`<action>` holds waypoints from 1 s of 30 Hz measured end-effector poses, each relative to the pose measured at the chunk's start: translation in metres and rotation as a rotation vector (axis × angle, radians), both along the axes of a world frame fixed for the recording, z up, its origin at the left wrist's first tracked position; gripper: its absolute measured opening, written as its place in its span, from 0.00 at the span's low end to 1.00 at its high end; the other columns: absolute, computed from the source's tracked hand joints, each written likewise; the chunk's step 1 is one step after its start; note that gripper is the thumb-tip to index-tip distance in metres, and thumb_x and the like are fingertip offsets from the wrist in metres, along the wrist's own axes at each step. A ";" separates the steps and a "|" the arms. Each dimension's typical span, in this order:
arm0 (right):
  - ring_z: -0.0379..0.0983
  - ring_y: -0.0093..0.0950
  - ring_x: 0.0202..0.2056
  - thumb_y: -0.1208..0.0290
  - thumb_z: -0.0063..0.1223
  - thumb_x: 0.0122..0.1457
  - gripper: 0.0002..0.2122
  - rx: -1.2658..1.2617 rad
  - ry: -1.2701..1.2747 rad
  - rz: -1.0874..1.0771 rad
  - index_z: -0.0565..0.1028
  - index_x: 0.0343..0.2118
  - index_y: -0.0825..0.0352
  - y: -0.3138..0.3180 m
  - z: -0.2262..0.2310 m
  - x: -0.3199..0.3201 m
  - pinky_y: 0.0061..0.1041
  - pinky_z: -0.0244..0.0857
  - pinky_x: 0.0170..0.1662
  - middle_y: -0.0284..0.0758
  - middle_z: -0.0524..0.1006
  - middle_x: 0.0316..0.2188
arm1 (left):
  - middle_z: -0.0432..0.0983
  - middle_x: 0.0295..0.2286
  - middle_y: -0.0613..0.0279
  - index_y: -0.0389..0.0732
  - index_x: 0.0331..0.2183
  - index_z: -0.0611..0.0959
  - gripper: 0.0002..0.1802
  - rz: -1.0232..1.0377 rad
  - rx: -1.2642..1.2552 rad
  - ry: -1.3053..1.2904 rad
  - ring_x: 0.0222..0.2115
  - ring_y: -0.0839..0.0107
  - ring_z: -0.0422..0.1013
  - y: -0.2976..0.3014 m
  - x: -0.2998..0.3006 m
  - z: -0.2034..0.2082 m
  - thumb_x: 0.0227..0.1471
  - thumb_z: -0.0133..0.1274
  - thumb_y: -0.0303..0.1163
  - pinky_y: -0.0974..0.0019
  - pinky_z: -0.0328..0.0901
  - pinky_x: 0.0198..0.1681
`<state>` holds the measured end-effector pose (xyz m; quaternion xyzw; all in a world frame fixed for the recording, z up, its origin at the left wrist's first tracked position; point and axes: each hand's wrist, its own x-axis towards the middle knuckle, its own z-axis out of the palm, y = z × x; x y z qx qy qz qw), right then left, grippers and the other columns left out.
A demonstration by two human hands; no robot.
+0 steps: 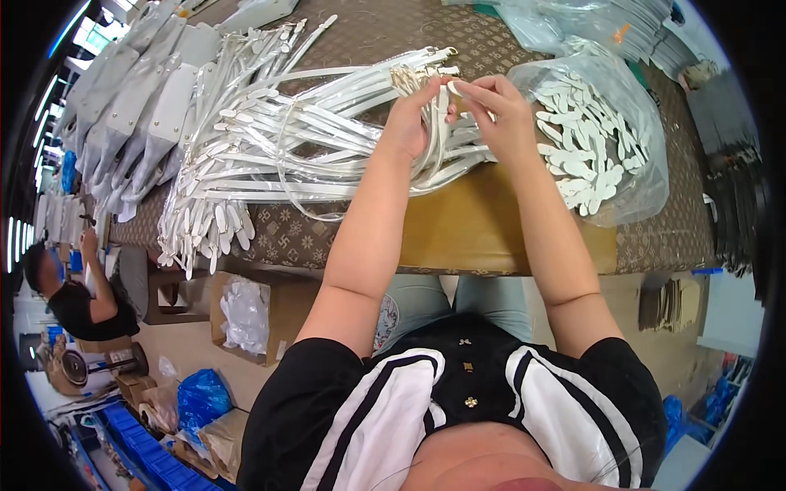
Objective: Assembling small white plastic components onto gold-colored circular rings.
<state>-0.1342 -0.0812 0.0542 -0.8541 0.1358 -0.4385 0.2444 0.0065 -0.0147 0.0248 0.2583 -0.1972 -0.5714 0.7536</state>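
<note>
My left hand (407,127) is closed on a white strap (440,139) near its upper end, beside a heap of similar straps. The strap hangs below the fingers toward the tabletop. My right hand (506,119) meets the left at the fingertips, with thumb and finger pinched on a small white tab (453,87) at the strap's end. Whether the tab is part of the strap or a separate piece cannot be made out. Many long white straps (327,168) with rounded ends lie in a loose pile to the left. Gold-coloured metal fittings (403,78) show close to my left hand.
A clear plastic bag (651,192) of short white tabs (573,135) lies right. White-grey handbags (176,98) in plastic stand far left. A tan mat (475,225) covers part of the patterned tabletop (286,245). Below stands a cardboard box (268,315). Another person (86,295) sits left.
</note>
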 end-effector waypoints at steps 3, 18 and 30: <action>0.72 0.22 0.32 0.85 0.54 0.48 0.11 0.013 -0.158 -0.095 0.78 0.35 0.67 0.008 -0.009 0.009 0.17 0.65 0.34 0.33 0.72 0.32 | 0.72 0.26 0.58 0.29 0.39 0.74 0.19 0.005 -0.009 -0.032 0.24 0.73 0.68 -0.001 0.005 -0.001 0.49 0.55 0.32 0.71 0.63 0.24; 0.71 0.19 0.33 0.85 0.54 0.49 0.05 0.525 -0.392 0.079 0.76 0.30 0.71 0.009 -0.023 -0.001 0.15 0.67 0.33 0.33 0.73 0.33 | 0.74 0.29 0.61 0.33 0.41 0.75 0.19 -0.019 -0.069 -0.248 0.26 0.75 0.69 -0.005 -0.004 -0.002 0.45 0.58 0.30 0.73 0.63 0.25; 0.71 0.19 0.26 0.82 0.54 0.51 0.08 0.904 -0.427 0.205 0.72 0.35 0.72 0.025 -0.022 0.006 0.16 0.66 0.30 0.33 0.75 0.28 | 0.74 0.28 0.62 0.34 0.41 0.75 0.19 -0.047 0.002 -0.066 0.26 0.74 0.70 0.009 -0.015 0.005 0.46 0.56 0.31 0.74 0.64 0.27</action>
